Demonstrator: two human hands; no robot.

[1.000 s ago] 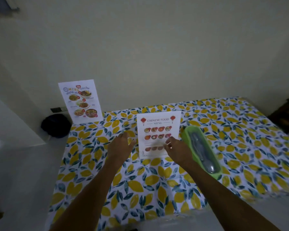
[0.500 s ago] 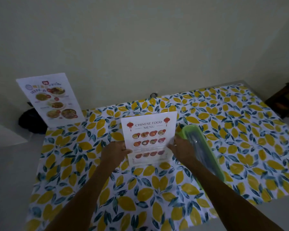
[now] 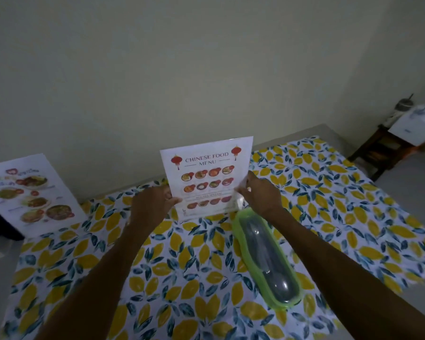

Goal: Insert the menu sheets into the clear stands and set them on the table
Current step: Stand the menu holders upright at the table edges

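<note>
— We see both hands at the Chinese food menu stand (image 3: pixel 207 177), upright near the table's far middle: the left hand (image 3: pixel 152 204) grips its left edge, the right hand (image 3: pixel 261 192) pinches its right edge.

— And room around it?

— We note open cloth in front and to the left. The green lidded container (image 3: pixel 268 256) lies just beside the stand's lower right corner, running toward us under the right forearm. A second menu stand (image 3: pixel 32 192) sits at the table's far left corner, well apart.

— The setting?

— We see a lemon-print tablecloth (image 3: pixel 182 278), a plain pale wall (image 3: pixel 182 69) behind, and a dark wooden side table (image 3: pixel 380 150) at the far right.
</note>
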